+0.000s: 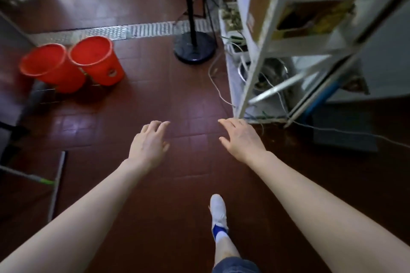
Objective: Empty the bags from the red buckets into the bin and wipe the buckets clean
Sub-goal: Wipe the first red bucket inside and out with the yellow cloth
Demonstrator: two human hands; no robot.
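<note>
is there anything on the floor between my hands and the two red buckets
Nothing visible blocks the way. Bare tiled floor lies between the left hand, the right hand and the two red buckets. The fan stand base sits off to the right of that line, and the mop lies nearer, to the left.

Dark red-brown glossy tiled floor [137,106] fills the room, crossed by a silver patterned metal drain strip [124,32]. A black round-based pole stand [194,47] rises beside a white metal shelving rack [264,51] — cluttered, cables trailing.
</note>
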